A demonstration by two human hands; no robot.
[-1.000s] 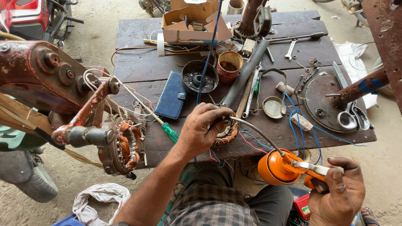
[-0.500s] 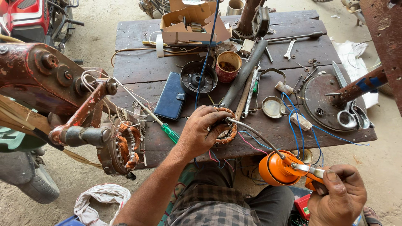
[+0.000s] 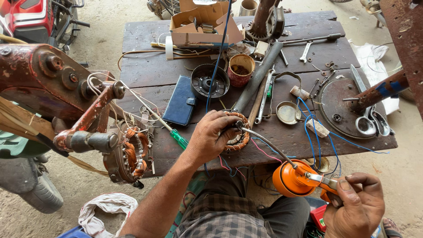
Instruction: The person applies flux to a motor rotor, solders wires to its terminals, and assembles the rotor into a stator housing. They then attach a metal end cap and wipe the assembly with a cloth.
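Note:
My left hand (image 3: pixel 211 137) grips a round copper-wound stator coil (image 3: pixel 237 134) lying near the front edge of the dark wooden table (image 3: pixel 150 70). My right hand (image 3: pixel 354 206) is closed on the handle of an orange tool (image 3: pixel 294 178) held below the table edge. A thin metal tube (image 3: pixel 264 140) runs from the orange tool up to the coil, its tip meeting the windings beside my left fingers. Red and blue wires (image 3: pixel 310 132) trail from the coil area across the table.
A green-handled screwdriver (image 3: pixel 178 138), blue wallet (image 3: pixel 181 105), black round housing (image 3: pixel 209 81), rusty tin (image 3: pixel 241 68), cardboard box (image 3: pixel 205 22), wrenches, scissors (image 3: pixel 371 123) and a round metal plate (image 3: pixel 339 108) crowd the table. A rusty red winding machine (image 3: pixel 66 97) with another copper coil (image 3: pixel 132 152) stands at left.
My right hand with the orange tool has shifted slightly lower and right. My left hand stays on the coil.

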